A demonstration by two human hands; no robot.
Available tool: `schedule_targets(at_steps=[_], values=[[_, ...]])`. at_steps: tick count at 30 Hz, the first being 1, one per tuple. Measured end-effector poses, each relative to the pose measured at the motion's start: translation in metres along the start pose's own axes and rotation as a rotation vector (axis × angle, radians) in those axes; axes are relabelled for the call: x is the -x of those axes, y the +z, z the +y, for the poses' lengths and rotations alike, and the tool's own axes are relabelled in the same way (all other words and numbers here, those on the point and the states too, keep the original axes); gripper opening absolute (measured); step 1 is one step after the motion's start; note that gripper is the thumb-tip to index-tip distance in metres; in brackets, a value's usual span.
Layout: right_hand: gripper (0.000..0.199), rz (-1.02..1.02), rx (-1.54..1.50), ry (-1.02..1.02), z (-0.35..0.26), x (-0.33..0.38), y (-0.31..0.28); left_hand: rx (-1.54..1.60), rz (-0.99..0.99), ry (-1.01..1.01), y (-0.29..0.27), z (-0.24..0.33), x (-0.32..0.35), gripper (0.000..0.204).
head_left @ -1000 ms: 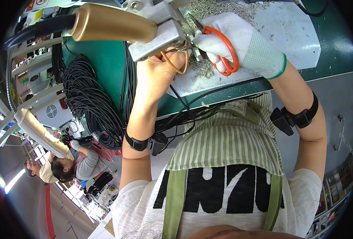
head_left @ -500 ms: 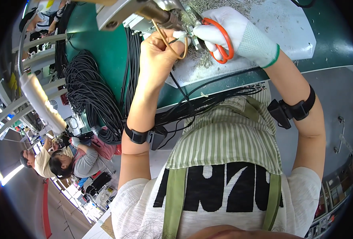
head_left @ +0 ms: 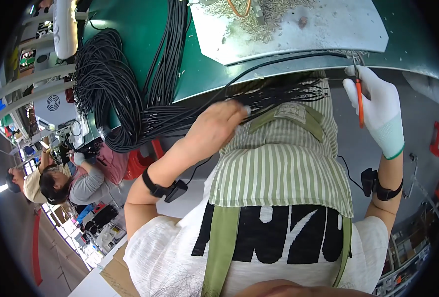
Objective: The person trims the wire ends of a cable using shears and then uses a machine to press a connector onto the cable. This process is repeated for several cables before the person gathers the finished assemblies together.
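My bare left hand (head_left: 217, 126) reaches over a bundle of black cables (head_left: 269, 99) lying across my lap along the bench's front edge. Its fingers are together and curled down onto the cables, with the fingertips partly hidden. White tape or a cover shows on one fingertip. My gloved right hand (head_left: 380, 96) is closed round scissors with orange-red handles (head_left: 360, 106), off the bench's front edge at the right. Their blades point away from me, beside the end of a single black cable (head_left: 294, 58) that arcs over the bench.
A large coil of black cable (head_left: 108, 84) hangs at the bench's left, with more straight cables (head_left: 166, 59) beside it. A white board (head_left: 299, 44) on the green bench (head_left: 408, 54) carries many small metal bits (head_left: 264, 29). Two people (head_left: 83, 183) sit at the far left.
Both hands have left the metal device at the board's back. My left hand came down to the cable bundle; my right hand moved right and nearer with the scissors. The view has shifted too.
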State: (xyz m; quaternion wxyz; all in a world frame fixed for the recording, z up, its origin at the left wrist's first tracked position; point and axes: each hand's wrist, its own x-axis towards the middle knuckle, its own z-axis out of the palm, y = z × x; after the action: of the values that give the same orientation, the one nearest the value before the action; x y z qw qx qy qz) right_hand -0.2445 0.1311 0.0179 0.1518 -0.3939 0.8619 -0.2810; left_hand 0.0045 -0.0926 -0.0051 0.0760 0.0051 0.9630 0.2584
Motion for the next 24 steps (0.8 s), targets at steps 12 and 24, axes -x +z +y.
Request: schedule_targets(at_steps=[12, 24], values=[[0.026, 0.164, -0.043, -0.169, -0.014, 0.009, -0.010, -0.243, 0.206, 0.103, 0.019, -0.012, -0.009, 0.067], [0.020, 0.082, 0.211, -0.874, -0.075, -0.050, 0.027, -0.078, -0.687, -0.336, 0.065, -0.066, -0.038, 0.043]])
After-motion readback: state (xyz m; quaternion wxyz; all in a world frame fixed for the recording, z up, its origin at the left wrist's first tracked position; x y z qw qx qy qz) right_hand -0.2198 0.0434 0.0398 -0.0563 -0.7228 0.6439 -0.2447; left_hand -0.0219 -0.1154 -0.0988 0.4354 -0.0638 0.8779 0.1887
